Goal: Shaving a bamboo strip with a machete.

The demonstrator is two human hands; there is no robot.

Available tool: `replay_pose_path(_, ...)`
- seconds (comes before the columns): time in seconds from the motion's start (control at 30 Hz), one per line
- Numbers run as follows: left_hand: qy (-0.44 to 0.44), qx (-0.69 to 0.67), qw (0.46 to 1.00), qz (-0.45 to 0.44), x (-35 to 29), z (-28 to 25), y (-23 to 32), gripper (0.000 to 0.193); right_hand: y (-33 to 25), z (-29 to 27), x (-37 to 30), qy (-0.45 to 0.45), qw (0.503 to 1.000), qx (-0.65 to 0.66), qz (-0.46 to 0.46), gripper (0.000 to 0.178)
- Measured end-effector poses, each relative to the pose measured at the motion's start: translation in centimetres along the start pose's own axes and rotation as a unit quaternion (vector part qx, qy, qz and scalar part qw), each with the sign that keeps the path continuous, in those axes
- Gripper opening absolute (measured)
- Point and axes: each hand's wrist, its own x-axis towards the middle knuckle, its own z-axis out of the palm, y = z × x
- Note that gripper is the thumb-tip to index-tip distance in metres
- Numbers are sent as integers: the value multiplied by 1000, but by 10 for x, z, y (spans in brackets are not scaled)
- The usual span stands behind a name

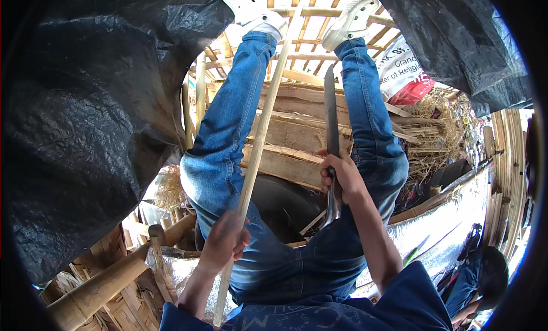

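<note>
My left hand [224,241] is closed around a long, pale wooden strip [264,122], possibly bamboo. The hand is a little blurred. The strip slants from beside my left forearm up between my legs to the white clog on my left foot. In my right hand [344,176] is a large knife [331,111] with a long dark blade, its tip pointing away from me. A shiny curved end of the knife shows below my fist. Blade and strip are apart, with the blade near my right shin.
Between my legs [222,114] lie rough wooden boards [294,134] and a black rounded thing [282,202]. Black plastic sheeting [85,131] hangs at left and upper right. Straw [439,131] and a printed sack [406,71] are at right. Another person [476,282] is at lower right.
</note>
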Motion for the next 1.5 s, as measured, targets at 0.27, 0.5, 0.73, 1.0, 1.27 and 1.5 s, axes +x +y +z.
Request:
replay_pose_path(0.27,-22,-56,998,36,41,57,-2,26,32,-2,-36,-53,977,188,79,44)
replay_pose_path(0.5,-14,-118,992,43,75,69,-1,23,75,-12,-56,-106,922,340,153,45)
replay_pose_path(0.73,-78,-206,973,69,77,65,-1,28,99,-15,-67,-68,940,280,182,43)
replay_pose_path(1.0,-50,-102,987,115,127,83,53,29,121,9,-90,-25,956,244,163,23)
replay_pose_path(1.27,-77,-72,991,82,118,65,30,33,98,-25,-108,-58,953,216,207,39)
replay_pose_path(1.5,-56,52,991,108,95,69,5,35,38,-18,-120,-12,998,65,-19,26)
